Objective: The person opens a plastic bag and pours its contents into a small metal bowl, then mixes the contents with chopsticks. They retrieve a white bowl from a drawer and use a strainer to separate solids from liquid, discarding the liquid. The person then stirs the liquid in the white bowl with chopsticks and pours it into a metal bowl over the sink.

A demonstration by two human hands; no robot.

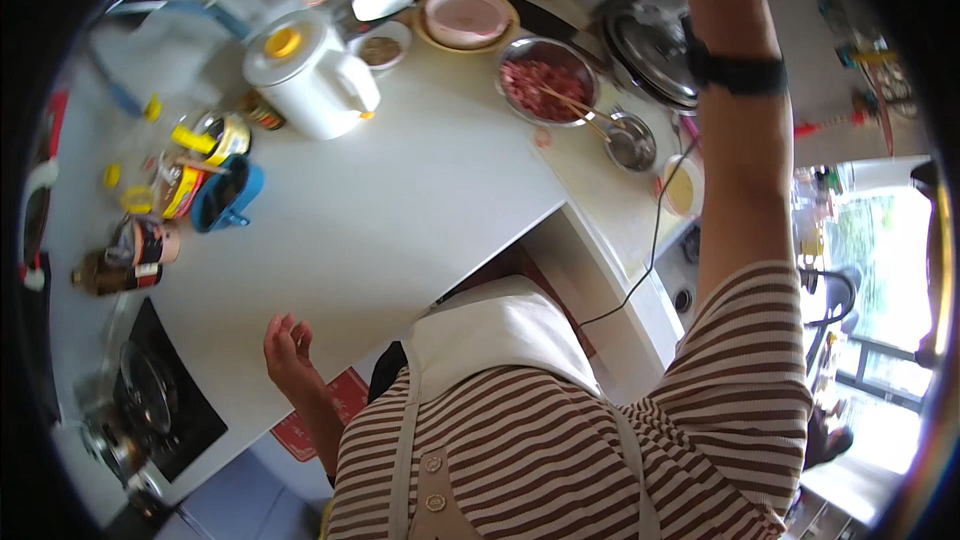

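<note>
My left hand (289, 352) is over the front edge of the white countertop (420, 187), fingers slightly curled and apart, with nothing in them. My right arm reaches up past the top of the picture, a black band around its wrist; the hand itself is out of view. Near that arm stands a steel bowl (504, 99) of raw meat pieces (536, 86). Wooden chopsticks (577, 106) lean from the meat across to a small metal bowl (634, 146). A white cup (697, 184) with pale yellow contents sits beside the forearm, next to a lidded pot (652, 52).
A white kettle (300, 82) stands at the back left. Left of it are a blue container (229, 195), a brown bottle (112, 279) and several jars. A black cooktop (195, 420) bears a glass lid (146, 382). Pink bowl (465, 15) at the back; dark cord (652, 247) hangs over an open drawer (600, 277).
</note>
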